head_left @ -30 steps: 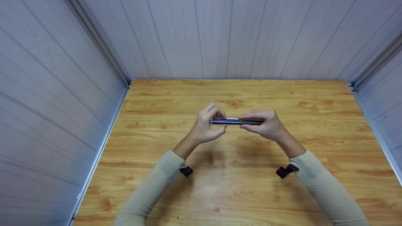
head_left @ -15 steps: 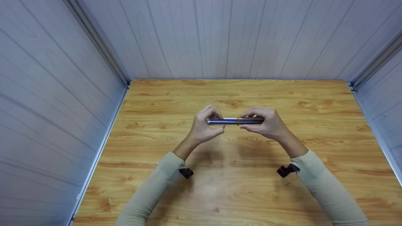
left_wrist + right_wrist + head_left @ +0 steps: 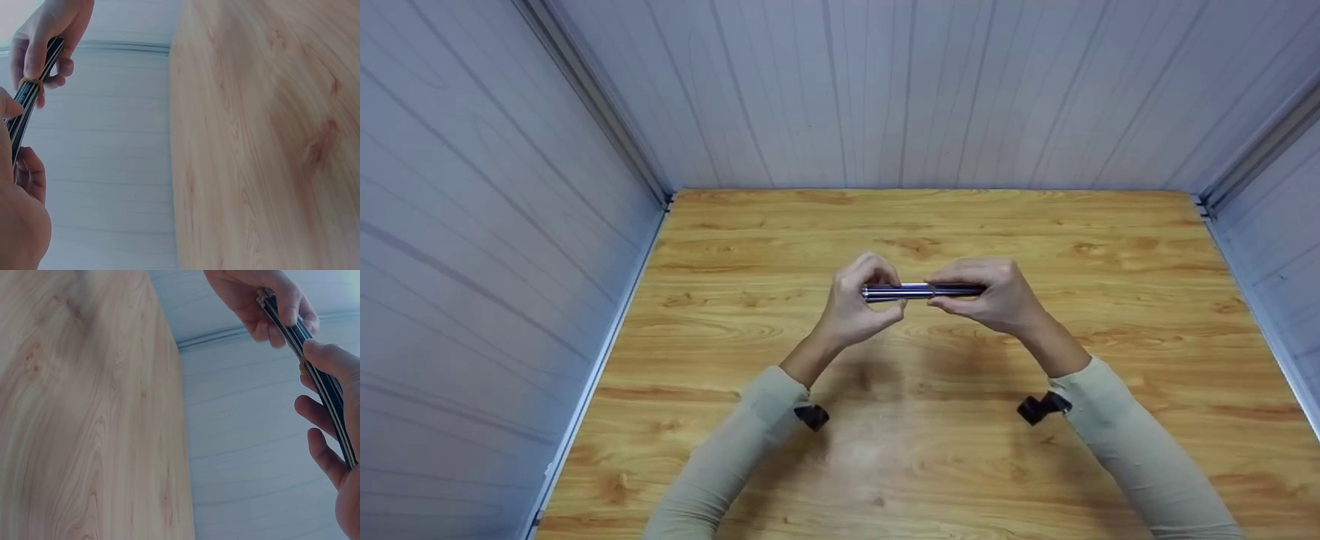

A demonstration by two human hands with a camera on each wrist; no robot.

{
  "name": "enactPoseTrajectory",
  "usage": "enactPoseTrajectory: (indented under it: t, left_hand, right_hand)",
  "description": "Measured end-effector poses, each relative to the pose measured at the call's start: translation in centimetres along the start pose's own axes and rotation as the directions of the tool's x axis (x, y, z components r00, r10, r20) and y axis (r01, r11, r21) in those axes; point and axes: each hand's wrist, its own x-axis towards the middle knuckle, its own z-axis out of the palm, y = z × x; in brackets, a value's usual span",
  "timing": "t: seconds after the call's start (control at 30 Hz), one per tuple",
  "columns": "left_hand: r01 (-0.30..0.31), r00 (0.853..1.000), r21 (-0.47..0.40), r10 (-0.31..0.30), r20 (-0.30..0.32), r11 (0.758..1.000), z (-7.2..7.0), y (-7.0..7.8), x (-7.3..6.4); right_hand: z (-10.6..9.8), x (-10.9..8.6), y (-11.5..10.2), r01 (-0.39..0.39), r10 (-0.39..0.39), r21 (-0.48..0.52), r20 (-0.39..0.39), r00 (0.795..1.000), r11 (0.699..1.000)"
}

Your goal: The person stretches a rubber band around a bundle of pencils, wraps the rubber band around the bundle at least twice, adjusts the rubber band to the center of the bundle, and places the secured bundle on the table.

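A bundle of slim, dark, striped pencils [image 3: 915, 292] is held level above the table, lying left to right. My left hand [image 3: 856, 306] pinches it near its left end, thumb on the near side and fingers on the far side. Around the other end my right hand [image 3: 996, 296] grips it, hiding much of that part. A yellowish rubber band [image 3: 31, 82] circles the bundle near its middle, right by the right hand's fingertips. In the right wrist view, several small light ends [image 3: 264, 296] stick out past the left hand.
Beneath the hands lies a wood-grain tabletop [image 3: 915, 450]. Pale panel walls [image 3: 870, 97] enclose it at the back and on both sides. A small black device [image 3: 812, 416] sits at each sleeve cuff.
The bundle and left hand shifted slightly left, then back right. The right fingertips now cover more of the rubber band than half a second ago. Both hands keep their hold.
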Motion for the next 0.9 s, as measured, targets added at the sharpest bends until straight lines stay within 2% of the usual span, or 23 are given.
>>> enactPoseTrajectory:
  t: [0.23, 0.4, 0.63, 0.9]
  left_hand:
    - [-0.023, 0.999, 0.050, 0.021, 0.042, 0.998, -0.1, 0.3, 0.2]
    - [-0.009, 0.996, 0.065, 0.003, 0.086, 0.998, -0.4, 0.2, 0.2]
    - [0.059, 0.998, 0.022, -0.060, 0.036, 0.998, -1.6, -0.7, 0.0]
    - [0.018, 0.999, 0.124, -0.023, 0.042, 0.992, -1.7, -2.0, 0.6]
  right_hand:
    - [0.0, 0.2, 0.0, 0.056, -0.056, -0.048, 0.002, 0.998, 0.997]
    - [-0.1, 0.1, 0.2, 0.080, -0.078, -0.093, 0.025, 0.997, 0.992]
    - [-0.8, -1.0, 0.9, -0.054, 0.054, 0.029, -0.002, 0.999, 0.998]
    - [-1.0, -1.4, 1.8, -0.165, 0.166, 0.048, -0.021, 0.986, 0.985]
